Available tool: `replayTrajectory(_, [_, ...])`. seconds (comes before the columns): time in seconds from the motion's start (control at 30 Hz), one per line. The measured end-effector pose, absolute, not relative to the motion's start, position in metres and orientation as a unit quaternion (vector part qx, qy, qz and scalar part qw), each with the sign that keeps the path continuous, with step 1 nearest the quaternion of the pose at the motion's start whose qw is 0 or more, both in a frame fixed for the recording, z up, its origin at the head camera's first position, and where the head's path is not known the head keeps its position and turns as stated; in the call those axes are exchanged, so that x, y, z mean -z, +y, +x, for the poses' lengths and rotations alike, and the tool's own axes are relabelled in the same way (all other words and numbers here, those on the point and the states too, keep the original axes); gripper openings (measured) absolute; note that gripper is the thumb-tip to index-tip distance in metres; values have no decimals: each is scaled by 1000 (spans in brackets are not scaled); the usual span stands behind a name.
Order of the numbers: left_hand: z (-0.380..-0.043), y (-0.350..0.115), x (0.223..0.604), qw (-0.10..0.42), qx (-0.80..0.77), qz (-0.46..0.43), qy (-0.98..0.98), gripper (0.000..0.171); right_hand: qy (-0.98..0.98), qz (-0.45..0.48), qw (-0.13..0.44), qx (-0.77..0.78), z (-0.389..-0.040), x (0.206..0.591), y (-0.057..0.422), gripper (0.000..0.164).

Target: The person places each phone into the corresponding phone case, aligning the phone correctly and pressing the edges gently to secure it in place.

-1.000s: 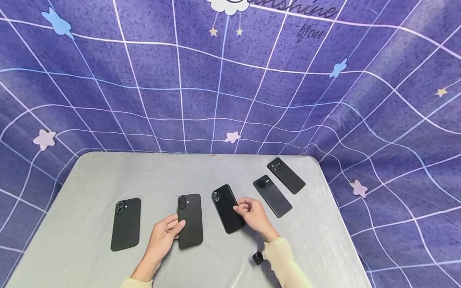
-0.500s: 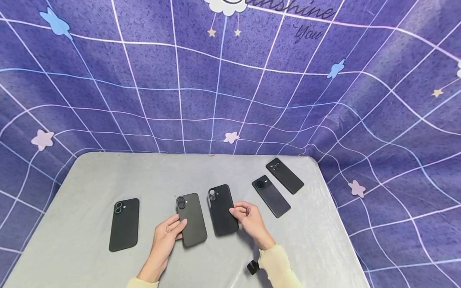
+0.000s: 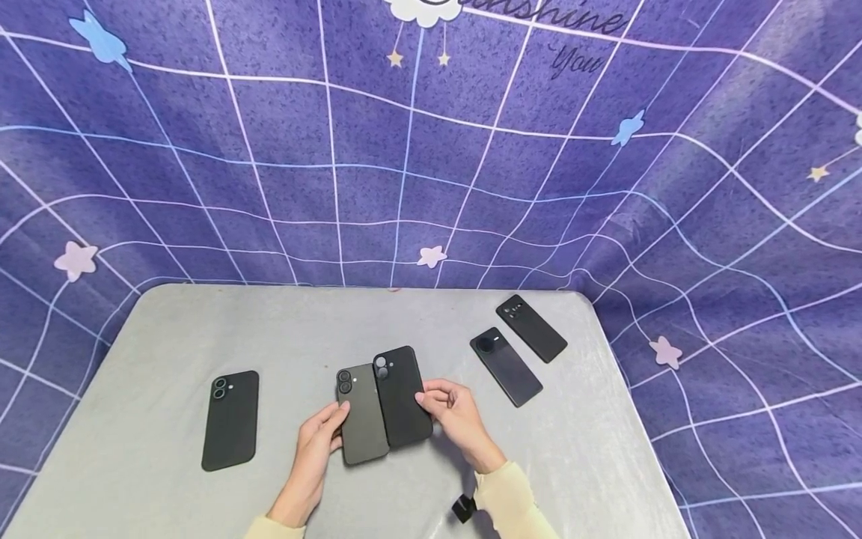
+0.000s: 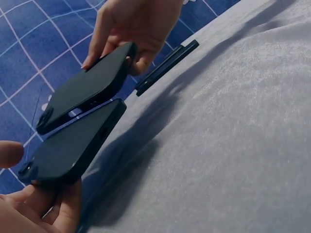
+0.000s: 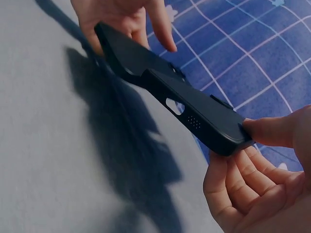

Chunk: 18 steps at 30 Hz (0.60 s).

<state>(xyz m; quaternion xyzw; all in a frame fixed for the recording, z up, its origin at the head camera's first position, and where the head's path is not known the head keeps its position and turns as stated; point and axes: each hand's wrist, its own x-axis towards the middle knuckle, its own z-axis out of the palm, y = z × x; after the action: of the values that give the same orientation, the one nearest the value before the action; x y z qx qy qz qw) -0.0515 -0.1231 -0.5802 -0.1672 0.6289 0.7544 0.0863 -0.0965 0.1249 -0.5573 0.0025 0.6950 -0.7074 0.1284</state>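
Near the middle of the table, my left hand (image 3: 315,443) grips a dark grey phone (image 3: 364,423) by its left edge, camera side up. My right hand (image 3: 459,421) pinches the right edge of a black phone case (image 3: 405,397); light passes through the port slot of this case (image 5: 194,109) in the right wrist view. Side by side in the head view, the case covers part of the phone's right edge. Both are lifted off the cloth, with shadows below. The left wrist view shows the case (image 4: 90,87) beyond the phone (image 4: 75,148); whether they touch is unclear.
A black phone or case (image 3: 231,421) with two lenses lies at the left of the grey cloth-covered table (image 3: 296,322). Two more dark phone-shaped things lie tilted at the right, one nearer (image 3: 508,370) and one farther (image 3: 532,329). A purple-blue grid-patterned cloth (image 3: 377,195) hangs behind.
My right hand has moved left with the case, and my left hand has shifted slightly right with the phone. The gap between the two has closed in the head view.
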Motion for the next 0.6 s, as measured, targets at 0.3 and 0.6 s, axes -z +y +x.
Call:
replayTrajectory(0.3, [-53, -124, 574, 105, -760, -182, 615, 65, 685, -9, 148, 713, -89, 553, 108, 25])
replayTrajectory(0.6, [-54, -120, 572, 103, -774, -174, 600, 58, 672, -15, 152, 725, -86, 551, 96, 24])
